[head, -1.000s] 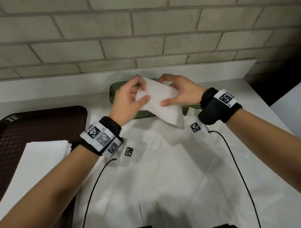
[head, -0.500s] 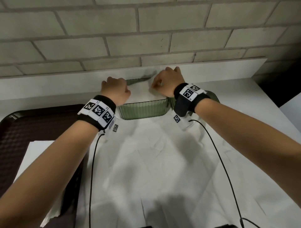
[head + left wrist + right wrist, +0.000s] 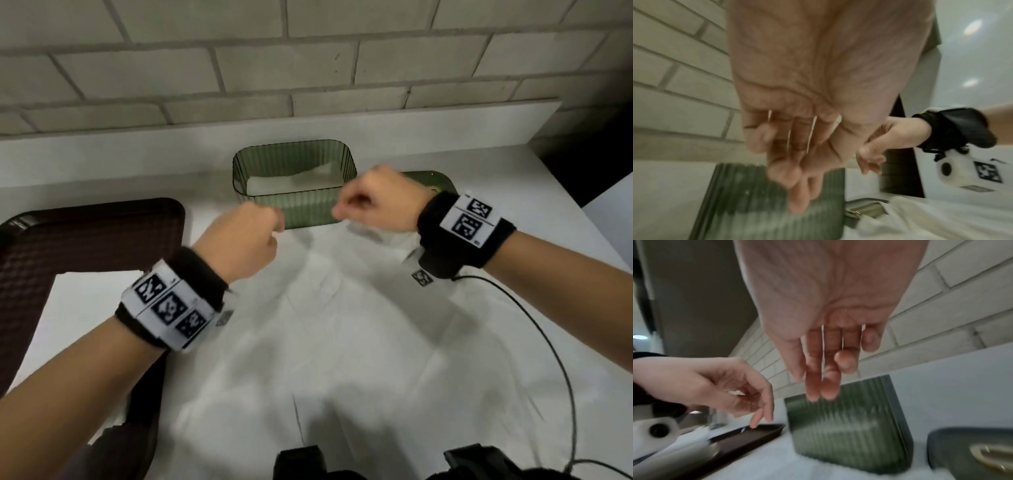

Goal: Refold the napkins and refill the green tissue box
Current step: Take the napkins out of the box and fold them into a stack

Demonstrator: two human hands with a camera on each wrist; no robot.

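The green ribbed tissue box [image 3: 310, 212] stands lidless near the wall, with a folded white napkin [image 3: 291, 179] lying inside it. My left hand [image 3: 274, 233] hovers just in front of the box's left corner, fingers loosely curled and empty. Level with the box's right corner, my right hand [image 3: 339, 214] is also empty. The left wrist view shows my left hand [image 3: 793, 162] relaxed above the box [image 3: 766, 203]. In the right wrist view the fingers of my right hand [image 3: 824, 378] hang nearly straight over the box [image 3: 849, 426]. Unfolded napkins [image 3: 342, 325] cover the table before me.
The box's green lid [image 3: 435, 180] lies on the table to the right of the box, partly behind my right wrist. A dark brown tray [image 3: 85, 240] sits at the left with a stack of white napkins [image 3: 78, 308] on it. A brick wall runs close behind.
Both hands carried the folded napkin into the box, let go of it, and have pulled back toward me, empty.
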